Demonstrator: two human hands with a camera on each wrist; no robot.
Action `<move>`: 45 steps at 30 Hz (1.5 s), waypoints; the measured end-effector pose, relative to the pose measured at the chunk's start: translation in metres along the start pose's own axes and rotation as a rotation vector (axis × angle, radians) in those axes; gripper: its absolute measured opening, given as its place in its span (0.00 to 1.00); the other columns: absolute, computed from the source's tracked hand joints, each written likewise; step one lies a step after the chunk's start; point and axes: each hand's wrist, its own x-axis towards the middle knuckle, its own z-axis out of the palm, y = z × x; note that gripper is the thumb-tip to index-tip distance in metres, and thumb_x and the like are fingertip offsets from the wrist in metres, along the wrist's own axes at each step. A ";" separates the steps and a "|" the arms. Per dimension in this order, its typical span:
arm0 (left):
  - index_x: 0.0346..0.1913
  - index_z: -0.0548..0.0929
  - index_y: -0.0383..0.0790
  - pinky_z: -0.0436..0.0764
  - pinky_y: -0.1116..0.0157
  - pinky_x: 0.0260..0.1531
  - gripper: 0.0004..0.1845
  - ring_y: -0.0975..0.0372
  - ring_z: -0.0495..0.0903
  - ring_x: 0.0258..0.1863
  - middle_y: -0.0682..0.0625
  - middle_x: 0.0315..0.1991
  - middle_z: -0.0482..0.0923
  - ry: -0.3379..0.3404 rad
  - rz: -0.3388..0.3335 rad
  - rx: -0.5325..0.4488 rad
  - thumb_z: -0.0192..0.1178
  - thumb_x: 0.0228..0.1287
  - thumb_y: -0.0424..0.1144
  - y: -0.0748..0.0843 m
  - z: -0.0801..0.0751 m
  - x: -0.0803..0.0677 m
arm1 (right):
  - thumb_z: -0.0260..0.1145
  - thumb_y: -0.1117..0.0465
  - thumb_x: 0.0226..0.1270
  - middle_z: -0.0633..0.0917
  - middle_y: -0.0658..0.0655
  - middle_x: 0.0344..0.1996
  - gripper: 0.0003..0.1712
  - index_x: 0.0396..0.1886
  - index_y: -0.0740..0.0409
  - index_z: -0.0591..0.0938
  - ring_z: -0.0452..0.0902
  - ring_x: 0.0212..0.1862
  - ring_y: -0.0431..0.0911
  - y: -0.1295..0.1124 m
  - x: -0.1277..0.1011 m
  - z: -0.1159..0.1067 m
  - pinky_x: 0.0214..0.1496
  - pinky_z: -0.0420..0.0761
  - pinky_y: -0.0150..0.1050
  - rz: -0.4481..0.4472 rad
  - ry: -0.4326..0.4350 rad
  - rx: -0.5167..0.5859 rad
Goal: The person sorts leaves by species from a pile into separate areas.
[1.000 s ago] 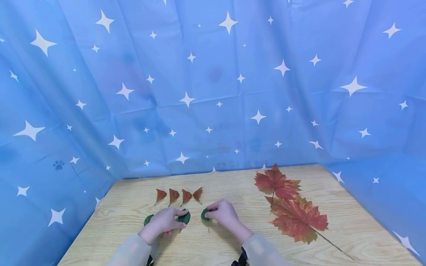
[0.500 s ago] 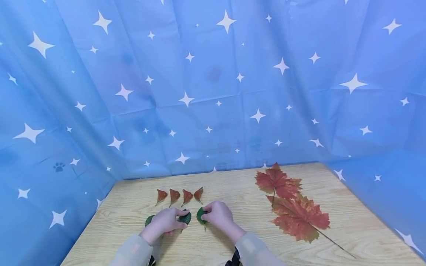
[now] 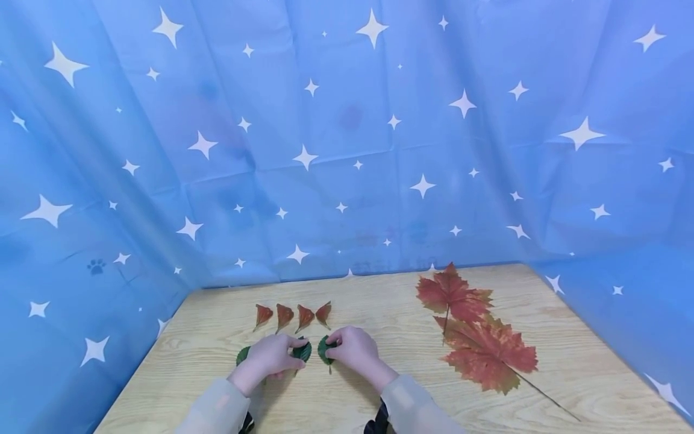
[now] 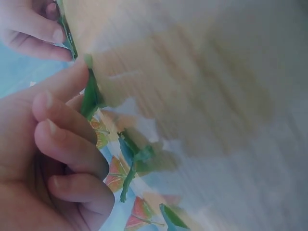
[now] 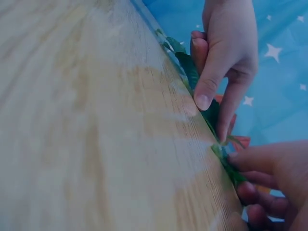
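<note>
My left hand holds a dark green leaf between thumb and index finger, close over the wooden table. To its right, my right hand pinches another green leaf between thumb and fingertips, its stem pointing toward me. A narrow gap separates these two leaves. Left of my left hand, one more green leaf peeks out, partly hidden. In the left wrist view, a curled green leaf and another leaf tip lie beyond the loosely bent fingers.
Small reddish-brown leaves lie in a row behind the hands. On the right of the table, two large red maple leaves overlap, one with a long stem. A blue star-patterned cloth hangs behind and at the sides.
My right hand has slid left with its green leaf, bringing it closer to the leaf under my left hand. The left hand has stayed nearly still.
</note>
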 end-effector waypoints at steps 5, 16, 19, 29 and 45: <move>0.62 0.80 0.51 0.62 0.67 0.08 0.28 0.63 0.68 0.06 0.54 0.07 0.70 0.013 0.018 -0.012 0.70 0.57 0.48 0.003 -0.003 -0.001 | 0.73 0.55 0.58 0.84 0.44 0.32 0.07 0.36 0.47 0.90 0.75 0.31 0.40 0.002 0.000 -0.004 0.31 0.74 0.40 -0.006 0.010 0.055; 0.54 0.85 0.42 0.67 0.64 0.15 0.20 0.62 0.74 0.13 0.52 0.12 0.76 0.064 0.122 -0.076 0.68 0.60 0.44 0.022 -0.014 -0.002 | 0.71 0.57 0.59 0.82 0.45 0.24 0.14 0.41 0.60 0.88 0.75 0.24 0.40 0.017 -0.011 -0.043 0.27 0.75 0.38 -0.061 0.001 0.195; 0.51 0.86 0.41 0.70 0.64 0.17 0.17 0.65 0.73 0.16 0.55 0.18 0.77 0.080 0.177 -0.106 0.67 0.61 0.44 0.034 -0.016 0.004 | 0.71 0.57 0.59 0.83 0.45 0.26 0.12 0.40 0.58 0.88 0.75 0.27 0.40 0.026 -0.021 -0.070 0.30 0.76 0.38 -0.073 0.032 0.147; 0.38 0.88 0.45 0.76 0.65 0.24 0.07 0.64 0.76 0.23 0.59 0.28 0.78 0.105 0.301 -0.167 0.67 0.62 0.44 0.083 -0.009 0.030 | 0.72 0.57 0.59 0.82 0.45 0.26 0.10 0.38 0.55 0.88 0.74 0.28 0.41 0.073 -0.069 -0.156 0.29 0.74 0.37 0.020 0.116 0.039; 0.35 0.87 0.47 0.80 0.60 0.23 0.05 0.50 0.83 0.30 0.56 0.29 0.81 -0.030 0.265 -0.439 0.67 0.62 0.43 0.181 0.025 0.089 | 0.71 0.60 0.60 0.82 0.50 0.29 0.15 0.42 0.66 0.85 0.74 0.28 0.41 0.166 -0.147 -0.243 0.29 0.75 0.36 0.130 0.126 0.025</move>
